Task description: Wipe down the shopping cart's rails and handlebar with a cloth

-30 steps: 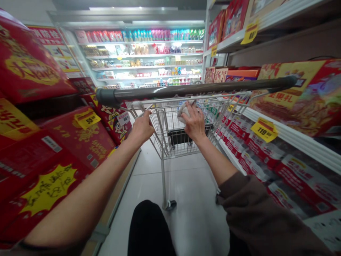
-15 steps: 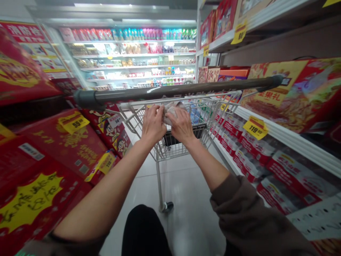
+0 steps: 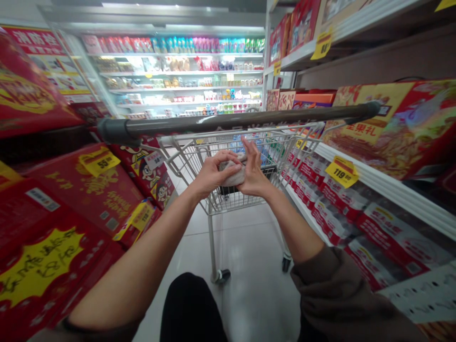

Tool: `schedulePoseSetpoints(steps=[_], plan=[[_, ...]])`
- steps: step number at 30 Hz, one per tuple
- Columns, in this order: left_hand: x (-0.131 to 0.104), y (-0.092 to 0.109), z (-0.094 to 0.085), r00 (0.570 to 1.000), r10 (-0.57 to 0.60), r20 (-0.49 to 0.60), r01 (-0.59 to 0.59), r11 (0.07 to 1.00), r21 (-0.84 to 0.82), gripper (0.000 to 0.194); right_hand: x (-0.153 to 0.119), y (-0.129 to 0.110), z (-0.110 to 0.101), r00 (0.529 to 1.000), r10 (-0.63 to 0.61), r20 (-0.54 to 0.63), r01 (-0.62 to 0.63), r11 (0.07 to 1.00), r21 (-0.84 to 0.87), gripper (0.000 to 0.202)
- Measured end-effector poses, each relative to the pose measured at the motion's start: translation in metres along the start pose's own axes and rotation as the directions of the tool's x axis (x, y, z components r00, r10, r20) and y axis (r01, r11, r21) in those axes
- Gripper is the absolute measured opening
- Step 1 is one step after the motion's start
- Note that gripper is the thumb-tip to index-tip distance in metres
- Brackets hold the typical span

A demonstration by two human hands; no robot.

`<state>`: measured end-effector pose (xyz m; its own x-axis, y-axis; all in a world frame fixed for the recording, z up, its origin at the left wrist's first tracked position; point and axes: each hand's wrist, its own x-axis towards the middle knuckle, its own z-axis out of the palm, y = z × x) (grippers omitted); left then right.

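A crumpled grey cloth (image 3: 233,175) is bunched between my two hands, over the near end of a wire shopping cart (image 3: 245,205). My left hand (image 3: 213,172) is closed on it, thumb across the top. Against the cloth's right side rests the palm of my right hand (image 3: 253,172), its fingers stretched upward and apart. Beyond my wrists and higher in view runs the cart's dark handlebar (image 3: 228,121). Blue-tinted bottles (image 3: 261,152) show through the wire, partly hidden by my right hand.
Red gift boxes (image 3: 89,190) with yellow price tags line the left side. White shelving (image 3: 384,183) with boxes and wrapped packs stands close on the right. A lit refrigerated display (image 3: 178,76) spans the back. The cart's caster (image 3: 221,276) rests on pale floor tiles.
My right hand has turned, its fingers lifting off the cloth and straightening upward. My left hand has shifted slightly right and lower and rolled thumb-up. The cloth has come nearer to me.
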<state>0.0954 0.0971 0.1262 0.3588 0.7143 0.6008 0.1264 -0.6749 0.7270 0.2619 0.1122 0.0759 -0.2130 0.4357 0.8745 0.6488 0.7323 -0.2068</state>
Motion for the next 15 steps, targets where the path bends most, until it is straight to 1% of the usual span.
schedulePoseSetpoints(steps=[2,4,6,8,9,10,11,12,13,15], plan=[[-0.001,0.001,0.001,0.998,0.019,0.061,-0.018,1.000,-0.014,0.028,0.000,0.006,-0.003,0.996,-0.052,0.068,0.046,0.994,0.099,0.104],[0.000,0.003,0.002,0.997,0.037,0.066,-0.036,0.999,-0.022,0.030,0.000,0.009,-0.006,0.989,-0.104,0.105,0.088,0.986,0.142,0.083],[0.003,0.004,0.002,0.995,0.097,-0.022,-0.096,0.995,0.026,0.033,0.002,0.009,-0.008,0.993,-0.094,0.076,0.089,0.994,0.066,0.062],[0.007,0.004,0.001,0.968,0.179,-0.174,-0.150,0.974,0.171,0.032,0.007,0.007,-0.004,0.999,-0.023,-0.036,0.020,0.996,-0.090,0.056],[0.010,0.004,0.000,0.947,0.210,-0.244,-0.142,0.952,0.270,0.030,0.011,0.005,0.000,0.995,0.004,-0.101,-0.020,0.987,-0.160,0.055],[0.012,0.002,-0.002,0.928,0.226,-0.295,-0.106,0.922,0.372,0.028,0.015,0.004,0.006,0.988,0.016,-0.155,-0.049,0.976,-0.213,0.055],[0.014,0.000,-0.003,0.918,0.227,-0.324,-0.054,0.883,0.466,0.028,0.020,0.003,0.013,0.983,0.015,-0.185,-0.063,0.965,-0.254,0.056],[0.016,-0.003,-0.005,0.920,0.213,-0.330,0.003,0.836,0.549,0.031,0.024,0.003,0.020,0.983,0.005,-0.186,-0.060,0.955,-0.291,0.057],[0.017,-0.006,-0.006,0.928,0.193,-0.318,0.050,0.782,0.622,0.035,0.027,0.003,0.025,0.987,-0.011,-0.163,-0.043,0.945,-0.326,0.060],[0.018,-0.012,-0.009,0.954,0.161,-0.253,0.086,0.661,0.746,0.041,0.029,0.006,0.031,0.997,-0.050,-0.064,0.022,0.922,-0.388,0.063]])
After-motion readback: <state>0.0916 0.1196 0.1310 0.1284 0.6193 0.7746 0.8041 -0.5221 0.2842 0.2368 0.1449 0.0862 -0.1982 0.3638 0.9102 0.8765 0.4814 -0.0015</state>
